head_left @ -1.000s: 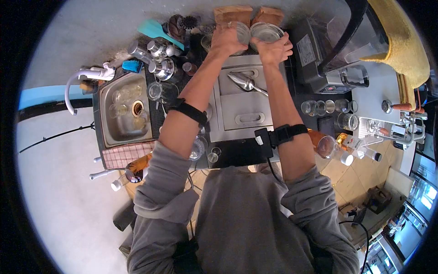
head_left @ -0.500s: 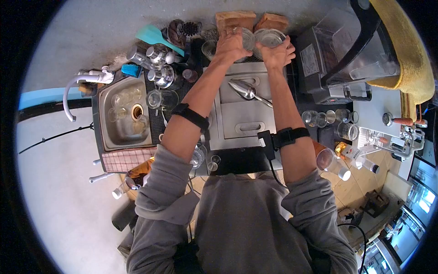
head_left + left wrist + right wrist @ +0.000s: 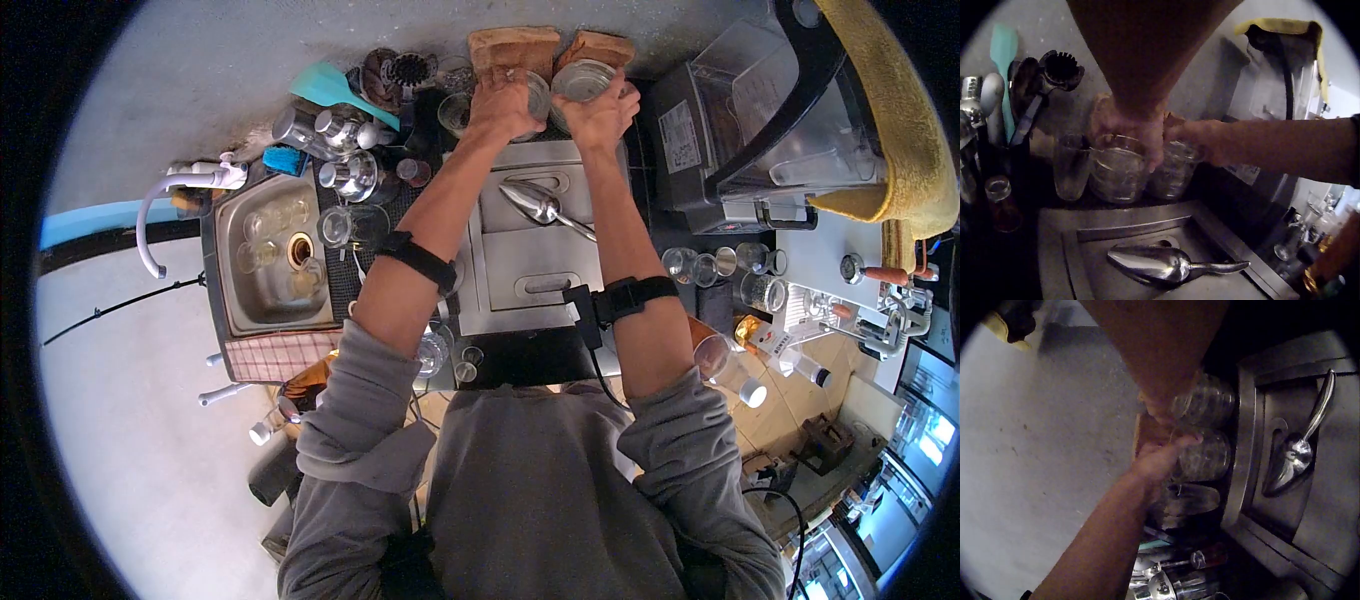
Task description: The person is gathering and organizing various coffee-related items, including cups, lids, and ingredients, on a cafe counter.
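Two clear, wide glass jars stand side by side behind the steel lid panel, against the wall. My left hand (image 3: 503,108) reaches from above and grips the left glass jar (image 3: 1118,172), its fingers over the rim. On the right glass jar (image 3: 584,80), my right hand (image 3: 602,112) holds the side and rim, thumb toward the left jar. In the left wrist view the two hands nearly meet above the jars. A tall drinking glass (image 3: 1071,169) stands just left of the left jar. My hands hide part of both rims.
A metal scoop (image 3: 540,203) lies on the steel panel (image 3: 520,245). Shakers (image 3: 355,172) and a turquoise spatula (image 3: 330,88) crowd the left, beside a sink (image 3: 240,300) holding glasses. Brown paper-like blocks (image 3: 512,48) stand behind the jars. A blender-like machine (image 3: 690,150) stands on the right.
The head view has tilted, so the counter shows slightly lower than a second ago. Both hands stay on the same two jars, with only slight shifts of the fingers.
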The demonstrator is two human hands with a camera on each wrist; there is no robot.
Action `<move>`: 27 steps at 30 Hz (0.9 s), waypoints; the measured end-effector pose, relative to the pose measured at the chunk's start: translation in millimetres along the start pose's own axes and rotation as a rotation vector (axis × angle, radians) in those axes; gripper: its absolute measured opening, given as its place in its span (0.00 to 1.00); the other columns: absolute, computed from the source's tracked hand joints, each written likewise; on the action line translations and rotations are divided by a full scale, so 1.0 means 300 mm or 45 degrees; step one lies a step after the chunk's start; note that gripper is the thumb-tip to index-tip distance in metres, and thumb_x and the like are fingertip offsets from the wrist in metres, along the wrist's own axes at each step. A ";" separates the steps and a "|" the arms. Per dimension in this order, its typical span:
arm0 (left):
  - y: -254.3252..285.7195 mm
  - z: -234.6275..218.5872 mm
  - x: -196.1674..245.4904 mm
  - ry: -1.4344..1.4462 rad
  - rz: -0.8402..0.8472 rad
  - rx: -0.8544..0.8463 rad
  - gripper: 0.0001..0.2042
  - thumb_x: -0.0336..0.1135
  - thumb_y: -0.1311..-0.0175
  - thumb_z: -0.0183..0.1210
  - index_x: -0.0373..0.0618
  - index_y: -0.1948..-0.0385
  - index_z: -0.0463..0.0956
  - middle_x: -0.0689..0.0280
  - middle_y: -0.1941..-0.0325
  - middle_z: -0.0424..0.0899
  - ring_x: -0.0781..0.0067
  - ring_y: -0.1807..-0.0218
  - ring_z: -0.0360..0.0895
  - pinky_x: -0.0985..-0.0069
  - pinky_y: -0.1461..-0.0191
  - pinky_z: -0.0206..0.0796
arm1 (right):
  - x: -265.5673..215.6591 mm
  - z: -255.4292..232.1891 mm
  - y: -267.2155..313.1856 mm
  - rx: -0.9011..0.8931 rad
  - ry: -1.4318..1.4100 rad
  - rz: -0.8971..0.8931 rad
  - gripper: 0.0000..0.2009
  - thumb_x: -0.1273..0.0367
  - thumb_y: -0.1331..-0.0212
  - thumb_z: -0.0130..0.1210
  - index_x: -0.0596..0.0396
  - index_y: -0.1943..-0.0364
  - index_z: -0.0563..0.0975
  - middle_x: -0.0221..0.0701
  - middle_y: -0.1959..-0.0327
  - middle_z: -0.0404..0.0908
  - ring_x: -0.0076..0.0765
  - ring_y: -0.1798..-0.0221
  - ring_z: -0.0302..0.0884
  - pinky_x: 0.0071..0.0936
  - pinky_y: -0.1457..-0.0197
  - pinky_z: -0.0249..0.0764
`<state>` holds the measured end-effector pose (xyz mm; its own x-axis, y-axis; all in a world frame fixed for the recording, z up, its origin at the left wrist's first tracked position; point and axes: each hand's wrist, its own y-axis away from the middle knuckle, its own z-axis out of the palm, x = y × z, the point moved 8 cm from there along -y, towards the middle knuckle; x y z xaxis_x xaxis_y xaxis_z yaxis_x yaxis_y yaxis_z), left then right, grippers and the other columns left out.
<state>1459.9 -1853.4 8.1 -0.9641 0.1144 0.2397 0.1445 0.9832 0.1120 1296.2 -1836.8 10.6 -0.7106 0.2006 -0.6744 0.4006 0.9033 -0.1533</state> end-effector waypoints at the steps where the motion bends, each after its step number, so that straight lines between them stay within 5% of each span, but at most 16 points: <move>1: 0.002 0.003 -0.002 -0.001 -0.020 -0.013 0.54 0.53 0.62 0.75 0.42 0.30 0.54 0.41 0.28 0.58 0.41 0.27 0.55 0.55 0.26 0.53 | -0.008 0.000 0.001 0.004 0.006 -0.034 0.59 0.55 0.73 0.78 0.60 0.31 0.55 0.56 0.38 0.59 0.59 0.35 0.57 0.49 0.33 0.59; 17: 0.024 0.018 -0.006 -0.028 -0.002 -0.018 0.54 0.48 0.60 0.76 0.46 0.29 0.52 0.44 0.31 0.58 0.42 0.29 0.58 0.58 0.29 0.56 | -0.007 0.033 -0.016 -0.008 0.028 -0.104 0.61 0.47 0.71 0.76 0.63 0.31 0.55 0.59 0.42 0.61 0.61 0.38 0.59 0.46 0.33 0.60; 19: 0.021 0.024 -0.005 -0.114 0.034 -0.012 0.56 0.56 0.60 0.74 0.43 0.28 0.50 0.44 0.33 0.59 0.42 0.31 0.59 0.57 0.31 0.59 | -0.004 0.037 -0.018 -0.025 0.028 -0.116 0.61 0.47 0.71 0.76 0.63 0.31 0.55 0.58 0.41 0.60 0.62 0.37 0.58 0.46 0.33 0.60; 23: 0.027 0.014 0.002 -0.103 0.027 0.033 0.56 0.55 0.61 0.74 0.47 0.28 0.51 0.46 0.34 0.59 0.42 0.32 0.60 0.57 0.31 0.60 | 0.004 0.035 -0.017 -0.021 -0.014 -0.122 0.61 0.47 0.70 0.76 0.61 0.30 0.53 0.58 0.40 0.59 0.63 0.36 0.57 0.47 0.33 0.60; 27: 0.043 -0.008 0.008 -0.035 0.021 0.046 0.52 0.45 0.61 0.76 0.47 0.30 0.54 0.46 0.34 0.61 0.44 0.31 0.60 0.58 0.30 0.57 | 0.027 0.039 -0.005 -0.004 -0.112 -0.101 0.61 0.50 0.68 0.76 0.60 0.29 0.51 0.59 0.39 0.58 0.64 0.36 0.57 0.48 0.32 0.60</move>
<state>1460.0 -1840.9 12.4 -0.9675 0.1339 0.2146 0.1527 0.9856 0.0732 1296.5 -1840.8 -3.2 -0.6866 0.0944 -0.7209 0.3431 0.9163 -0.2067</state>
